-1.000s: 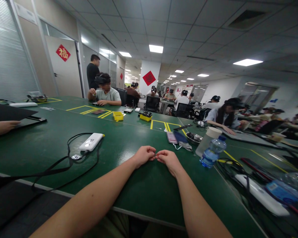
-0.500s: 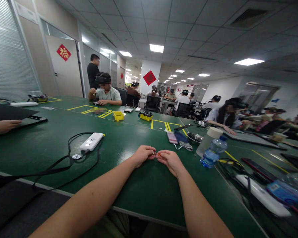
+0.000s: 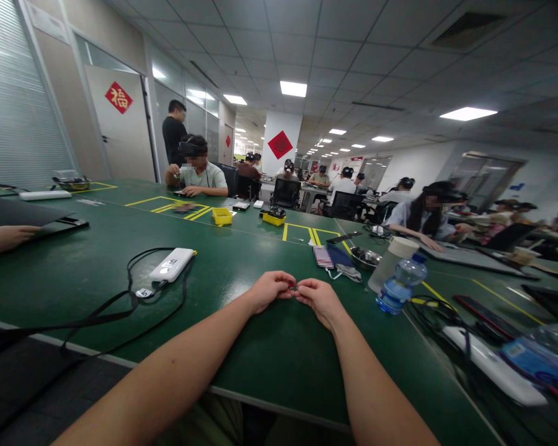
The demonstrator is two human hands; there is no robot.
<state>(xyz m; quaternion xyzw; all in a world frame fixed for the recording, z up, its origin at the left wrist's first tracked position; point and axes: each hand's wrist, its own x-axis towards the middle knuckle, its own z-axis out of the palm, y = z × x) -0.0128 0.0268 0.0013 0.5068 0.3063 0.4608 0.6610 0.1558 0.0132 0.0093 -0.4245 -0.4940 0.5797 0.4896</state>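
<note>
Over the green table point(image 3: 232, 266), my left hand point(image 3: 268, 292) is closed in a pinch, with a tiny red piece point(image 3: 291, 285) showing at its fingertips. The piece is too small to tell what kind it is. My right hand point(image 3: 320, 300) is also pinched, thumb against fingers, and its tips nearly meet those of the left. What the right fingers hold, if anything, is hidden. Both wrists are low, close to the tabletop.
A white power bank point(image 3: 172, 265) with black cables lies left. To the right stand a water bottle point(image 3: 401, 285), a frosted cup point(image 3: 390, 263) and a metal bowl point(image 3: 366, 257). Yellow trays point(image 3: 222, 217) sit farther back. Co-workers sit around; one person's hand point(image 3: 13, 238) rests at far left.
The fingertips have shifted slightly. An orange-red bit showed at the right fingertips and a shiny bit at the left; now red shows at the left fingertips.
</note>
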